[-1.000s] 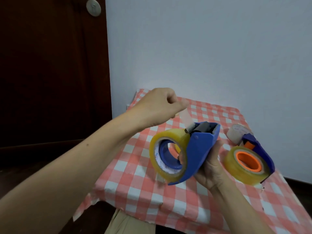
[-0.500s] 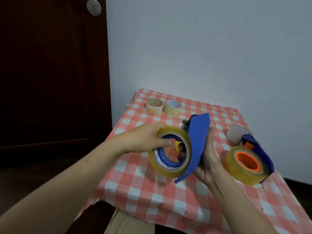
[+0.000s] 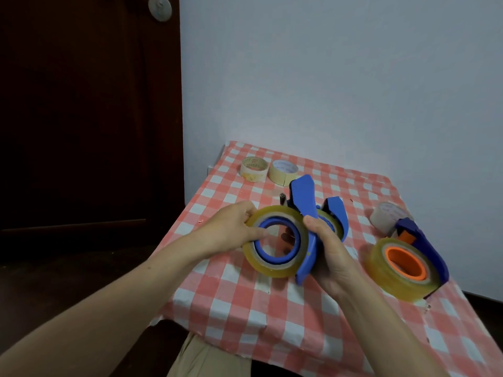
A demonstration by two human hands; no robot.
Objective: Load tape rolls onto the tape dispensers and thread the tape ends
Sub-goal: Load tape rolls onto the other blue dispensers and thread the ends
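While the left hand (image 3: 234, 229) pinches the yellowish tape roll (image 3: 275, 244) on its hub, roll could sit skewed. Right hand (image 3: 329, 254) wraps the blue dispenser (image 3: 304, 213), held above the counter (image 3: 272, 308); tape end not visible, may stick back. Second loaded dispenser (image 3: 408, 263) sits close right: bump risk.

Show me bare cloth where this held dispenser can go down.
Free: the near strip of tablecloth below both hands, and the far right corner behind the white roll. Crowded: the far left by two rolls, and the right edge by the orange-core dispenser.
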